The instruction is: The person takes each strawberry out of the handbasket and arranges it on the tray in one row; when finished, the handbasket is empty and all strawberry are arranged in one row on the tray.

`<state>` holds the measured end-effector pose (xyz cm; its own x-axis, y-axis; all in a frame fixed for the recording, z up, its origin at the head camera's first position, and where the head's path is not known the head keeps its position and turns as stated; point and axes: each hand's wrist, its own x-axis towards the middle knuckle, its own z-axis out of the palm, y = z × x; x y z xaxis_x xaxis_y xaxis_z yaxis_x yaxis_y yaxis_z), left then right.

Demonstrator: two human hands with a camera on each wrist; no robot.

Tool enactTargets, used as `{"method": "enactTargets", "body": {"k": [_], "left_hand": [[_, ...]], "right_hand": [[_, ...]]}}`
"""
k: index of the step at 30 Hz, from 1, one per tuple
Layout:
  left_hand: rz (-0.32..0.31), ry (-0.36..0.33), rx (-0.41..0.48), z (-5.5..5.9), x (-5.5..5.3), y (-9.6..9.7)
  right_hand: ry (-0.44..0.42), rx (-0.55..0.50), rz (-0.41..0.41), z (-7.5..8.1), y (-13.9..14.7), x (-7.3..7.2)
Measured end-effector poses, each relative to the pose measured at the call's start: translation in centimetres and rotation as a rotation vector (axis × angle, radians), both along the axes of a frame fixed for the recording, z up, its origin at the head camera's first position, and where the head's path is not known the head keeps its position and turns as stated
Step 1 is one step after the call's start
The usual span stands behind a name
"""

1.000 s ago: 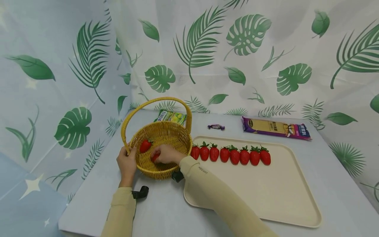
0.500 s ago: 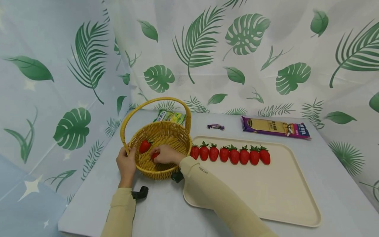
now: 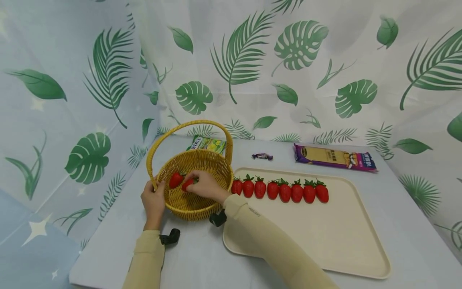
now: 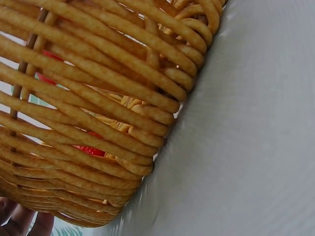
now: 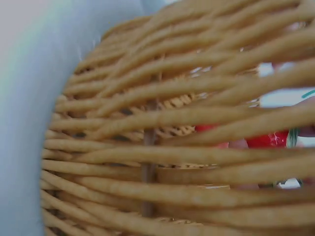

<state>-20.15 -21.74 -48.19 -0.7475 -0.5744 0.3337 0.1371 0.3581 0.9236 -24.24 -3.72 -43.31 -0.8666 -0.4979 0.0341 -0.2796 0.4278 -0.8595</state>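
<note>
A yellow woven basket [image 3: 195, 214] with a tall arched handle stands on the table. My left hand [image 3: 153, 200] grips its left rim at the foot of the handle; a few of its fingertips [image 4: 42, 225] show at the corner of the left wrist view. Inside the basket, my right hand [image 3: 206, 185] pinches a red strawberry [image 3: 187, 185] just above the woven bottom. Another strawberry [image 3: 175, 180] lies against the basket's left inner wall, close to the held one. Through the weave in the right wrist view, red fruit [image 5: 268, 139] and parts of fingers are visible.
A cream tray [image 3: 306, 237] to the right bears a row of several strawberries [image 3: 284, 192]. Behind the basket lies a green candy bag [image 3: 209, 144]. A purple wrapped candy [image 3: 262, 156] and a long purple-and-yellow packet [image 3: 333, 157] lie at the back.
My right hand has lifted slightly and moved toward the back of the basket with the strawberry, nearer the one lying there. My left hand keeps its grip on the rim.
</note>
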Motion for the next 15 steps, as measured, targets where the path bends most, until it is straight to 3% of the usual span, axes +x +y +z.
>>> {"method": "enactTargets", "body": {"k": [15], "left_hand": [[-0.001,0.014,-0.003,0.1,0.1,0.0]], "right_hand": [[-0.020,-0.209,-0.050,1.3,3.5,2.7]]}}
